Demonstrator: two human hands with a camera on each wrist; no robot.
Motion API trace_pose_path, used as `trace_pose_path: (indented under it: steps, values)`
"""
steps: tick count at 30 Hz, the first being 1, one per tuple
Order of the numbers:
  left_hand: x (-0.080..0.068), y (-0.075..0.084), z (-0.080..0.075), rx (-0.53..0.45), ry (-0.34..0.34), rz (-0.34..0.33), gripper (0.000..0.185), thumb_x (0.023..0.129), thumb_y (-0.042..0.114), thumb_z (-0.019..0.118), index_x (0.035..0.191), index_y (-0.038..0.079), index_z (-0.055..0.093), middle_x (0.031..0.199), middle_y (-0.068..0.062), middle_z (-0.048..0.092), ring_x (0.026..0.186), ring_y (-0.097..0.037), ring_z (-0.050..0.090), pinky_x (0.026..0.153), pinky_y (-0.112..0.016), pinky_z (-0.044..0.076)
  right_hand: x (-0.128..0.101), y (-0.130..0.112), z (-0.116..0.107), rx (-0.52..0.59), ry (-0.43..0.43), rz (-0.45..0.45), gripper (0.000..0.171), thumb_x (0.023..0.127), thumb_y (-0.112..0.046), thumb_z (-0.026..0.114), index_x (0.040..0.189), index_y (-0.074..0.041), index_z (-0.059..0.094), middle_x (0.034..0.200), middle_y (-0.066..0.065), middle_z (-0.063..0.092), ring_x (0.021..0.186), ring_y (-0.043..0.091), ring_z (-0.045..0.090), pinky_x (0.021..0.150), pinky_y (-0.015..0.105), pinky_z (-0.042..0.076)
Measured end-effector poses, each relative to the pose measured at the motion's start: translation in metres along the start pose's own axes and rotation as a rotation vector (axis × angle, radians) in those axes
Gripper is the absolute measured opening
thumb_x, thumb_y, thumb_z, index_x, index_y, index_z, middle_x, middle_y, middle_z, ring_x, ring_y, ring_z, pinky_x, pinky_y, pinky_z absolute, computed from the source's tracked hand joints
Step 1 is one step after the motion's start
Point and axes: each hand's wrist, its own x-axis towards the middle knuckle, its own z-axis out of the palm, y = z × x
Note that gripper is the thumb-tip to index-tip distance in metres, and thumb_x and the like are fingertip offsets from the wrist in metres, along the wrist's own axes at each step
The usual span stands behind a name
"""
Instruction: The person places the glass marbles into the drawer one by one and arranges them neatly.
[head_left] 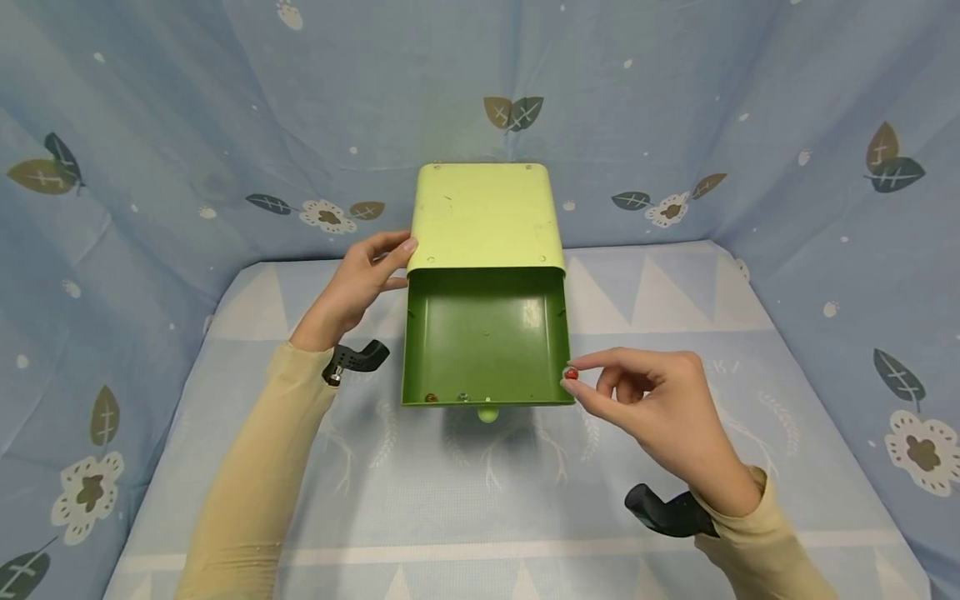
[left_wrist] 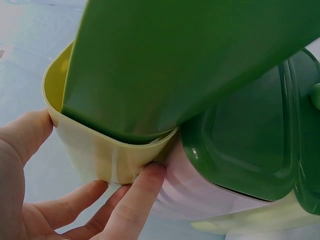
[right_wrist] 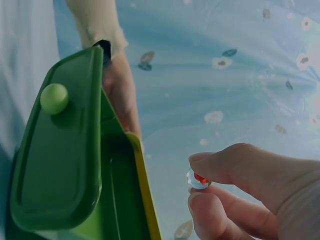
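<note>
A light green box (head_left: 483,215) stands at the back of the table with its dark green drawer (head_left: 486,337) pulled out toward me. My left hand (head_left: 360,279) holds the box's left front corner (left_wrist: 95,150), thumb and fingers on its wall. My right hand (head_left: 660,408) pinches a small red bead (head_left: 571,374) between thumb and forefinger, just beside the drawer's right front corner. The bead (right_wrist: 199,179) looks clear with a red core. Two small beads (head_left: 446,397) lie inside the drawer near its front wall. A round pale green knob (head_left: 487,413) sticks out of the drawer front (right_wrist: 55,165).
Blue cloth with leaf and flower prints covers the table (head_left: 487,500) and the walls around it. Black wrist mounts (head_left: 667,510) sit on both forearms.
</note>
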Motion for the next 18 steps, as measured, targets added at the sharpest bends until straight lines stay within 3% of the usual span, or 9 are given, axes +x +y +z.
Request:
trace_pose_path:
  steps: [10,18]
  values:
    - [0.001,-0.001,0.000,-0.003,0.004,0.002,0.069,0.115,0.041,0.060,0.169,0.003,0.038,0.166,-0.016,0.042,0.146,-0.033,0.050,0.116,-0.046,0.054,0.023,-0.008,0.010,0.004,-0.037,-0.079,0.019,0.090,-0.010,0.093,0.099,-0.026,0.087,0.065,-0.020,0.062,0.049,0.010,0.043,0.044,0.023,0.032]
    - [0.001,0.000,0.000,0.008,-0.001,-0.003,0.069,0.115,0.040,0.060,0.169,0.003,0.037,0.167,-0.017,0.040,0.149,-0.035,0.047,0.119,-0.047,0.051,0.042,-0.010,0.019,0.011,-0.055,-0.095,0.016,0.091,-0.009,0.092,0.100,-0.023,0.088,0.065,-0.018,0.062,0.050,0.013,0.045,0.046,0.023,0.034]
